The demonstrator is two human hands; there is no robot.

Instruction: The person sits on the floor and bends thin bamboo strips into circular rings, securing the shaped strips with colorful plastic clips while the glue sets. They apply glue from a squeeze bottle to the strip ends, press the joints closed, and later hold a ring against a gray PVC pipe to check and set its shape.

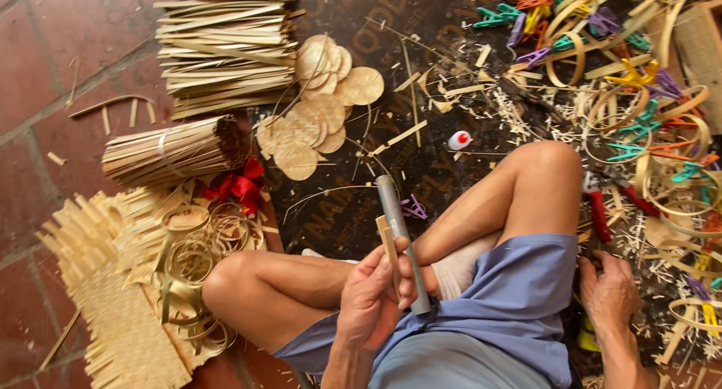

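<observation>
Left hand (374, 291) clenched around grey metal tube (401, 238) and bamboo sliver (389, 242); right hand (608, 290) lowered beside red-handled pliers (599, 208), grip indiscernible; woven discs (323, 103) beyond knees.

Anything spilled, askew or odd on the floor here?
Mostly loose debris: pale bamboo shavings and offcuts are strewn across the dark printed mat, and colourful plastic clothespins lie tangled among curled bamboo strip rings. The bundled bamboo strips and round woven discs sit fairly orderly. Nothing looks broken.
</observation>
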